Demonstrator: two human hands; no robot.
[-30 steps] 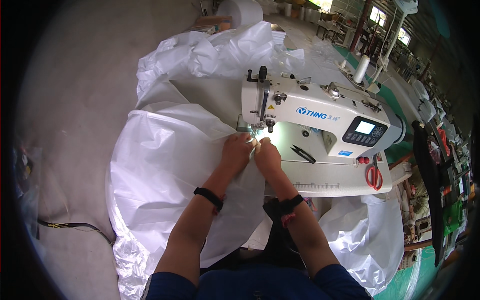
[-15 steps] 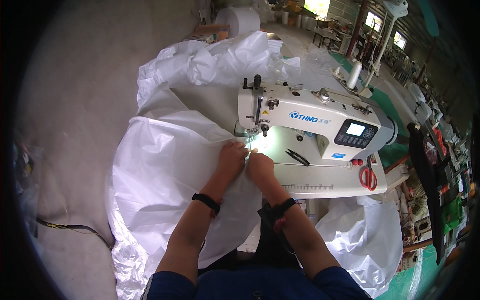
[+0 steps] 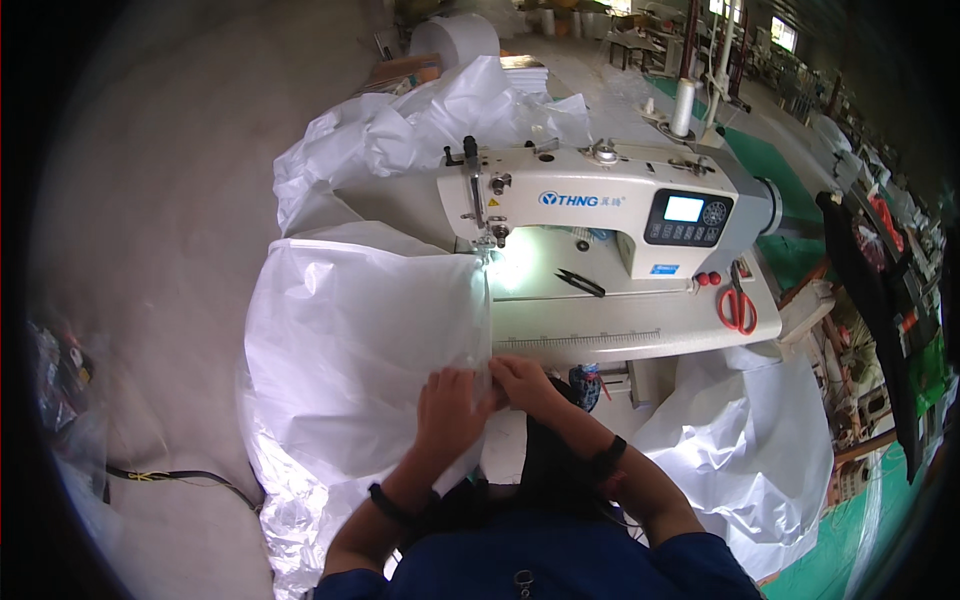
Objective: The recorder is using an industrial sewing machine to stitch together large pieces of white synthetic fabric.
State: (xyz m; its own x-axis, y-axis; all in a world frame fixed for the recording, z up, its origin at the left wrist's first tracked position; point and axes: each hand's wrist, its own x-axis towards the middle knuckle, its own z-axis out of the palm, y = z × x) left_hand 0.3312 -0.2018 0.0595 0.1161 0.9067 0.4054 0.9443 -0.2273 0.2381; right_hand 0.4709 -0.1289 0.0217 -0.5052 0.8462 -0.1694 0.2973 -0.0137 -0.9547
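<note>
Hands (image 3: 448, 408), two, on one sheet (image 3: 350, 320)

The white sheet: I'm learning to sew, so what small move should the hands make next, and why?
Perhaps the left hand and right hand should draw the sheet lightly straight. Both are at its right edge, which runs up to the lit needle area of the machine, and the sheet shows creases; a straighter edge would likely feed more evenly.
</note>
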